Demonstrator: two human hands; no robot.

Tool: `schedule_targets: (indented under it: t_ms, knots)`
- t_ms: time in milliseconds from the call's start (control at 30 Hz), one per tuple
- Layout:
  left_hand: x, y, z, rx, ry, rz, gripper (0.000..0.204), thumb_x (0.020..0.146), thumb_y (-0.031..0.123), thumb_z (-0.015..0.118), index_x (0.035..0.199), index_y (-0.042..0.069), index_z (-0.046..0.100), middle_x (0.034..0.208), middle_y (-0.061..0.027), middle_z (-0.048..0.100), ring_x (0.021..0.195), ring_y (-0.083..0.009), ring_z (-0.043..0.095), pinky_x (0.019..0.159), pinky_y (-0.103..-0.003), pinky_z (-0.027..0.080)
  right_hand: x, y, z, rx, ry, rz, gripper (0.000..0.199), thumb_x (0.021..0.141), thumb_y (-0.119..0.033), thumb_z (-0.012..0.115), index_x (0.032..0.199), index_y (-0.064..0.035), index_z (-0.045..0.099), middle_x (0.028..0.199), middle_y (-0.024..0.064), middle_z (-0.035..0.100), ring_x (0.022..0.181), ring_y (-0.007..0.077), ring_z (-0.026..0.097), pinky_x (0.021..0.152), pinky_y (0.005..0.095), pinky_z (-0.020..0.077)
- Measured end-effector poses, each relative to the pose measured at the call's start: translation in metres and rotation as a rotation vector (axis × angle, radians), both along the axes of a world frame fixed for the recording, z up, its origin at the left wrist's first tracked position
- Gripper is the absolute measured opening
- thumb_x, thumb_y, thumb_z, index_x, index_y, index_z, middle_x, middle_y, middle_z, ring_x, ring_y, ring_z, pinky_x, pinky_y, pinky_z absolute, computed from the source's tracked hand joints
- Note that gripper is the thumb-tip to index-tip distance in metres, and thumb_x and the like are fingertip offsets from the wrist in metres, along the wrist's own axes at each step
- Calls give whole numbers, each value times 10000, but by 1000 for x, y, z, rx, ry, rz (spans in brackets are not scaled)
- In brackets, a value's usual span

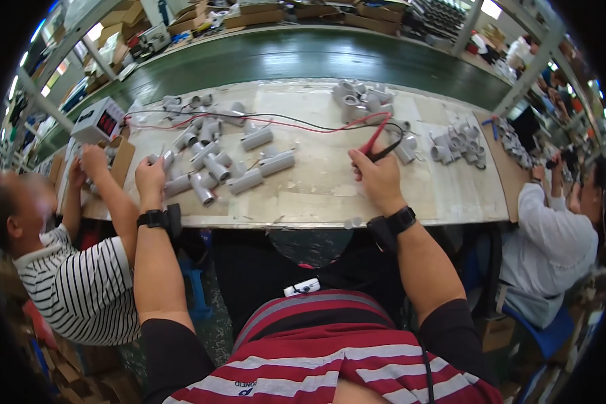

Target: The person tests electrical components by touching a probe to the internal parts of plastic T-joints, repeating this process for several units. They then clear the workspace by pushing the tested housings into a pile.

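Observation:
My left hand (150,176) is closed at the left of the table, its fingertips on a grey cylindrical part (167,159). To the right, my right hand (378,176) grips a pair of test leads, with the red clip (372,140) and the black clip (388,151) sticking up from the fingers. Their red and black wires run left across the table to a white box with a red display (98,122). Between my hands lie several grey cylindrical parts (245,182), some with short wires.
More grey parts stand in groups at the back (361,99) and right (459,143) of the table (316,198). Beyond it runs a green conveyor belt (283,57). One co-worker in a striped shirt (81,286) sits close on my left, another in white (542,236) on my right.

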State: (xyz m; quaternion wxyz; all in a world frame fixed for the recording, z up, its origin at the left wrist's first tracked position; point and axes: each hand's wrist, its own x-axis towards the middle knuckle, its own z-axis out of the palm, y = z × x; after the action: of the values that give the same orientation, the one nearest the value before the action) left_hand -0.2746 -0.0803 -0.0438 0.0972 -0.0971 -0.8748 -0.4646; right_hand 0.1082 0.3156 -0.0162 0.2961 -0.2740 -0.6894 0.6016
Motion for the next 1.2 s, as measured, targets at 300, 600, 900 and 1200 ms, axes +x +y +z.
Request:
schedule_targets:
  t_ms: [300, 600, 900, 1200]
  knots:
    - [174, 90, 27, -607, 301, 34, 973, 869, 771, 632, 1634, 224, 384, 1733, -188, 177, 1564, -543, 107, 1144, -823, 147, -31, -14, 19, -8, -9, 109, 174, 977, -172, 749, 1046, -28, 680, 730, 17, 649, 564, 76, 577, 491, 232, 462]
    - [206, 93, 29, -663, 164, -80, 1163, 705, 800, 774, 1638, 228, 380, 1742, -170, 132, 1540, -596, 78, 1108, -848, 153, -117, -71, 19, -291, -251, 430, 432, 973, -145, 741, 1364, -18, 607, 711, 41, 653, 505, 101, 573, 415, 272, 455]
    - [144, 44, 24, -624, 199, -115, 1197, 619, 701, 896, 1625, 280, 401, 1731, -180, 171, 1510, -635, 111, 1132, -819, 173, -215, -108, 30, -131, -516, 615, 289, 930, -132, 758, 1160, -15, 628, 643, 56, 626, 437, 150, 564, 393, 302, 443]
    - [88, 0, 7, -452, 210, -122, 1153, 646, 565, 942, 1623, 292, 395, 1722, -193, 207, 1548, -576, 111, 1186, -753, 167, -278, -165, 30, -89, -365, 572, 248, 919, -179, 797, 893, 16, 646, 637, 67, 643, 436, 159, 585, 383, 329, 471]
